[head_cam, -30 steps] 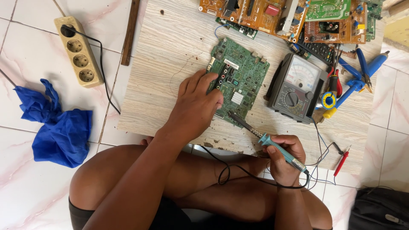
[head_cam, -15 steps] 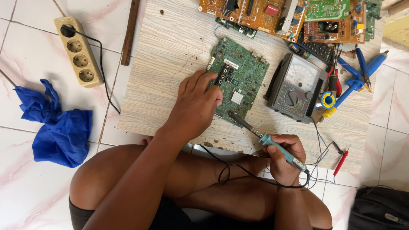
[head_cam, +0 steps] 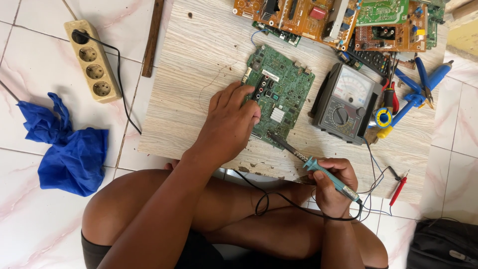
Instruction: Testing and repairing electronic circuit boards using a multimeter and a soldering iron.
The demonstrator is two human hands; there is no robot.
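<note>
Head view: a seated person works over a wooden board point(head_cam: 199, 65) lying on the tiled floor.
Left hand point(head_cam: 229, 122): released, fingers spread flat on the green circuit board point(head_cam: 286, 92) at frame centre.
Right hand point(head_cam: 334, 187): clenched round a teal-handled soldering iron point(head_cam: 318, 167), tip touching the board's lower edge.
Meter: grey analog multimeter point(head_cam: 343, 104) just right of it.
Far left: blue cloth point(head_cam: 67, 149), beige power strip point(head_cam: 92, 60).

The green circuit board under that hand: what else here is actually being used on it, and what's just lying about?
In use:
green circuit board
left hand, pressing on it
soldering iron, in the right hand

Lying about:
analog multimeter
blue cloth
power strip
orange boards
blue-handled tools
</note>
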